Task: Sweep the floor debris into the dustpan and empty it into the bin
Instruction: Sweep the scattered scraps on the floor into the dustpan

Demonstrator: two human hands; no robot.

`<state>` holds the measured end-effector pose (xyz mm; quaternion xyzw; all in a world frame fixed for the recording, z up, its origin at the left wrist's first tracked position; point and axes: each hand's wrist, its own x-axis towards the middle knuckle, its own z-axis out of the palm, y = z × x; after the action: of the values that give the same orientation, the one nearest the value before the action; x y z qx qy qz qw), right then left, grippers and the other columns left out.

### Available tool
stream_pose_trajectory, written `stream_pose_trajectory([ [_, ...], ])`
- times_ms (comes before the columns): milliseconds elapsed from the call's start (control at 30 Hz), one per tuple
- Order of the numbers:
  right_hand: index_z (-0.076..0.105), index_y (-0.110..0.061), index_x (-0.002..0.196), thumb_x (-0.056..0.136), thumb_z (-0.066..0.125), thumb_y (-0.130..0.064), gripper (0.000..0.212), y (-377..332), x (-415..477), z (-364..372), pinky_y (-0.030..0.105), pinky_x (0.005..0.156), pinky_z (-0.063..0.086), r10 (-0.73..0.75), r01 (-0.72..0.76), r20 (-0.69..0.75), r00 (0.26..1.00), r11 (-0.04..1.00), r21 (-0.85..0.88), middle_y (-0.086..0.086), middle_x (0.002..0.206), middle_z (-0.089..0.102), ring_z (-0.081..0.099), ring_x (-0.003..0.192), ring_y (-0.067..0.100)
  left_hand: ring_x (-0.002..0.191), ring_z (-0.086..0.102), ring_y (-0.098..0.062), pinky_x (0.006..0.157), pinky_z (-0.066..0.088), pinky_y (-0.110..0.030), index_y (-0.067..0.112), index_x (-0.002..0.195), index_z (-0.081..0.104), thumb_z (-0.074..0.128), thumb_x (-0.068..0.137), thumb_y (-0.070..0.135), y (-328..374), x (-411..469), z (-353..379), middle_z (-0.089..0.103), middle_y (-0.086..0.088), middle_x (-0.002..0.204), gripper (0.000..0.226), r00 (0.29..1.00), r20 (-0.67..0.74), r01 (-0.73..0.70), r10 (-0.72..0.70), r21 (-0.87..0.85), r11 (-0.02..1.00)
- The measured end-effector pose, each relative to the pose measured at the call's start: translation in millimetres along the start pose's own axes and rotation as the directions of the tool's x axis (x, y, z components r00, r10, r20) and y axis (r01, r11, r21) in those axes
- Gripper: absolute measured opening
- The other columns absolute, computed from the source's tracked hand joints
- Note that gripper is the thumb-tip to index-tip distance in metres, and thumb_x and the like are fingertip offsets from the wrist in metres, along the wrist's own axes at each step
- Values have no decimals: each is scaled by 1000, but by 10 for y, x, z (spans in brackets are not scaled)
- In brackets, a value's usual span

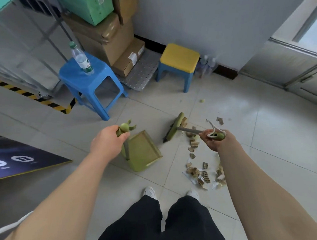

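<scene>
The left hand [105,142] has its grip closed around the green top of the dustpan handle [124,130], and the olive-green dustpan [143,153] stands on the tiled floor [265,132] just ahead of the person's feet, its open mouth turned toward the broom. The right hand [214,139] has its grip wrapped around the end of the broom handle [189,130], a white cord loop [214,128] trailing from it. The broom head [174,127] rests on the floor near the dustpan's mouth. Torn cardboard scraps [201,172] lie scattered beside and under the right forearm. Behind, a water bottle [81,58] stands on a blue stool [89,81]
</scene>
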<state>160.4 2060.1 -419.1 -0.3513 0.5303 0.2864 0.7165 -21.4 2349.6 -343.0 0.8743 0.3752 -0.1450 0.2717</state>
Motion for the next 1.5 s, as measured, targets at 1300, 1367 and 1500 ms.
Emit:
stream_pose_trajectory([
  [1300, 44, 15, 100, 97, 37, -11, 27, -2151, 425, 342, 12, 91, 45, 88, -95, 40, 995, 967, 235, 18, 44, 48, 41, 56, 14, 83, 52, -27, 67, 39, -35, 20, 93, 53, 54, 94, 43, 2375, 1723, 155, 55, -3, 85, 23, 980, 39, -200, 197, 142, 969],
  [1367, 43, 9, 106, 97, 38, -11, 22, -2160, 410, 281, 13, 94, 44, 90, -96, 35, 995, 959, 268, 18, 46, 50, 42, 56, 15, 84, 51, -28, 69, 41, -36, 19, 93, 54, 54, 94, 43, 2499, 1774, 179, 56, -4, 87, 24, 972, 59, -236, 229, 157, 959],
  [1500, 55, 4, 83, 99, 33, -7, 30, -2165, 282, 320, 14, 87, 46, 3, -33, 115, 993, 964, 264, 25, 43, 53, 43, 52, 16, 85, 52, -29, 72, 44, -37, 16, 97, 57, 55, 94, 41, 2731, 1895, 229, 58, -7, 90, 26, 948, 106, -314, 299, 172, 934],
])
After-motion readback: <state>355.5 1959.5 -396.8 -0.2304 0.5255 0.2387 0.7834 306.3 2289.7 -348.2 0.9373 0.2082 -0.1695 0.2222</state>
